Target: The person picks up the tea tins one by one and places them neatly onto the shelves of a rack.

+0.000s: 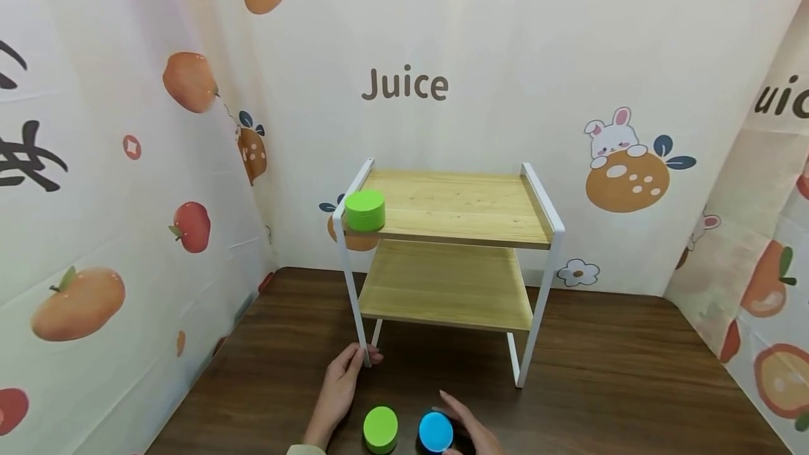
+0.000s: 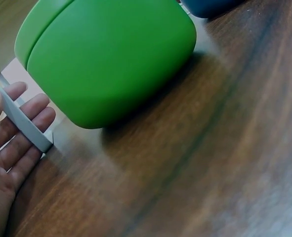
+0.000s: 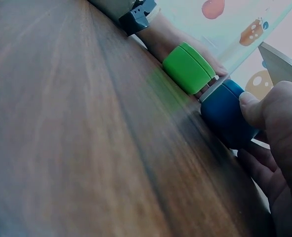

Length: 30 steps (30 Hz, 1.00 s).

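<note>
My left hand (image 1: 339, 386) holds the front left leg of a small two-tier shelf (image 1: 450, 281) near its foot, thumb on one side and fingers behind. In the left wrist view those fingers (image 2: 18, 143) lie behind the pale leg. A round green lidded container (image 1: 380, 430) stands on the table to the right of that hand. Beside it stands a blue lidded container (image 1: 436, 432), with my right hand (image 1: 469, 429) loosely around its right side. In the right wrist view the thumb (image 3: 253, 109) is right at the blue container, fingers extended past it.
Another green container (image 1: 365, 210) sits at the front left corner of the shelf's wooden top board. Below is a second board (image 1: 449, 283), between white metal side frames. A brown wooden table (image 1: 600, 364) carries everything, with fruit-printed curtains (image 1: 505, 55) behind and at both sides.
</note>
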Available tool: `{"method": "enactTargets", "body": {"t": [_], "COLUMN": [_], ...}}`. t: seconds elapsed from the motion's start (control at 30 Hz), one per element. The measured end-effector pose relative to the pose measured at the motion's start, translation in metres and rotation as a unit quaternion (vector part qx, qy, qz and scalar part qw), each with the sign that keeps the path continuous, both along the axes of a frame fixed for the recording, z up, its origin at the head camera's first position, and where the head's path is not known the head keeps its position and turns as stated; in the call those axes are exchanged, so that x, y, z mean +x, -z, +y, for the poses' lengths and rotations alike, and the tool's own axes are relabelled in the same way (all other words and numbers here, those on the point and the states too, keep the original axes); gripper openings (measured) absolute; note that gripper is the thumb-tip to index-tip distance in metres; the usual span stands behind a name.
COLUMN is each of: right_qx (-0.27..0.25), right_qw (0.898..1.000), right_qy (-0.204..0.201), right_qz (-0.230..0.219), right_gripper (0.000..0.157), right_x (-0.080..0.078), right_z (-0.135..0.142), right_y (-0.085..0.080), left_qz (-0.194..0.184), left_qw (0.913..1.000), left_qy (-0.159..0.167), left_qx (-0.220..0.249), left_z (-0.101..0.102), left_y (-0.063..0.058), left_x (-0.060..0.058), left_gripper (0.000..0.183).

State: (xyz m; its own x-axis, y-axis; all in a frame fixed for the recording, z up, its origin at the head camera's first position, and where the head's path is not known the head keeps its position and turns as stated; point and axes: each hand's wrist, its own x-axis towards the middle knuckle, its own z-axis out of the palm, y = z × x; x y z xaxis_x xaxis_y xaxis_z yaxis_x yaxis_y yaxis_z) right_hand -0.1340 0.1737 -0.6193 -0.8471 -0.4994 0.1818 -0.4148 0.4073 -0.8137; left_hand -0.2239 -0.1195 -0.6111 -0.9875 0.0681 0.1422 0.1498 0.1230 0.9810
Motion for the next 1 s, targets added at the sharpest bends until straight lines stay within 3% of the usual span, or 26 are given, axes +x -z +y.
{"method": "enactTargets", "body": {"t": [0.23, 0.53, 1.0], "right_qx": [0.048, 0.043, 0.029], "right_qw": [0.998, 0.997, 0.999], "right_qy": [0.027, 0.011, 0.014], "right_qz": [0.017, -0.058, -0.023], "right_gripper": [0.065, 0.057, 0.054], "right_x": [0.0020, 0.0031, 0.0044], "right_z": [0.0003, 0.0009, 0.0013], "right_y": [-0.0018, -0.0024, -0.0020], "left_qz": [0.005, 0.005, 0.008], "left_qw": [0.9999, 0.9999, 0.9999], "left_qy": [-0.015, -0.007, -0.007], "left_qx": [-0.001, -0.013, 0.002], "left_z": [0.0010, 0.0017, 0.0024], "left_y": [-0.0023, 0.0005, 0.0009], "left_x": [-0.0018, -0.0003, 0.0000], "left_gripper": [0.040, 0.042, 0.039]}}
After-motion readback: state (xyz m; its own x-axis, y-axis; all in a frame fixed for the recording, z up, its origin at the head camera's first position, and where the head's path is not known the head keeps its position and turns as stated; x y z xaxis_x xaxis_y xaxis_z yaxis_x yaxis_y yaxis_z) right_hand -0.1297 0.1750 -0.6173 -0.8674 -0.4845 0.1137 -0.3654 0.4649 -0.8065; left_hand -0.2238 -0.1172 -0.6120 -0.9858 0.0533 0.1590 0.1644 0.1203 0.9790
